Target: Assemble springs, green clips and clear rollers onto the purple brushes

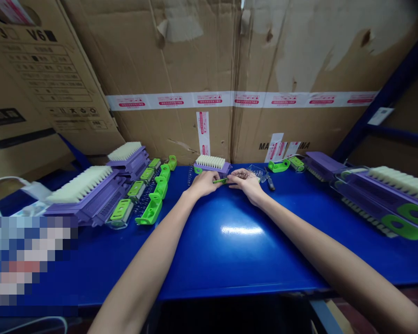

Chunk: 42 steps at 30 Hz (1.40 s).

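Observation:
Near the back middle of the blue table, my left hand (205,183) pinches the left end of a small green part (220,181). The fingers of my right hand (245,182) close in at the part's right end; what lies between them is too small to make out. Just behind my hands sits a purple brush head (212,163) with cream bristles facing up. Beside my right hand are a clear plastic piece with metal springs (261,172) and a small dark tool (271,183).
Purple brush heads (90,185) stand at left, beside a row of green-topped pieces (137,190), springs (146,197) and bright green brackets (157,191). More brush heads (399,188) lie at right. Cardboard (174,125) walls the back of the blue table (209,264).

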Available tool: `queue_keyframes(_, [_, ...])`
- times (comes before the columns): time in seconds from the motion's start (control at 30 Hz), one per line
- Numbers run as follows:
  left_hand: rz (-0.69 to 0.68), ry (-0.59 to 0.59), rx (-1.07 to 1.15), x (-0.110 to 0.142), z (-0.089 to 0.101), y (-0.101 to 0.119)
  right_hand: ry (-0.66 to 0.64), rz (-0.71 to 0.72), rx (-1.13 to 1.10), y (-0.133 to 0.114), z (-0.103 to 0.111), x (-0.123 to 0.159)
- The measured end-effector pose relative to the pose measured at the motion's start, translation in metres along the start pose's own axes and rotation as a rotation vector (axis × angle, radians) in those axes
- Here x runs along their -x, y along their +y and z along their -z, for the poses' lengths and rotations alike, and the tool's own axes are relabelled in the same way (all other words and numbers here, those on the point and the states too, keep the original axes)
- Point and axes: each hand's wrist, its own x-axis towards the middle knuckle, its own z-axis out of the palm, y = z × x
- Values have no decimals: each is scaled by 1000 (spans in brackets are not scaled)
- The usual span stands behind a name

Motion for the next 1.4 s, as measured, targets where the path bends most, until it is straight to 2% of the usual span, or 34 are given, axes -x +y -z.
queue_keyframes(0.17, [5, 100, 329, -4, -5, -6, 4, -62, 12, -2, -3, -4])
queue_keyframes(0.27, [15, 98, 587, -3, -5, -3, 22, -77, -16, -3, -1, -6])
queue_keyframes(0.33, [28, 70, 662, -3, -4, 3, 16, -75, -39, -3, 0, -6])
queue_keyframes(0.5, [104, -46, 680, -4, -6, 14, 1, -40, -94, 3, 5, -7])
queue_keyframes(0.63, [86, -82, 720, -4, -4, 15, -39, -16, -124, 6, 9, -7])
queue_keyframes(0.77, [63, -78, 747, -2, -3, 12, -66, 21, -94, 6, 10, -6])
queue_keyframes(0.97, [33, -72, 746, -3, -5, 13, 60, 40, -85, 4, 7, -4])
queue_keyframes(1.27, [67, -30, 911, -2, -5, 14, 19, 30, -214, 0, 8, -2])
queue_keyframes(1.4, [88, -24, 965, -5, -9, 16, 18, 109, -129, 3, 12, -6])
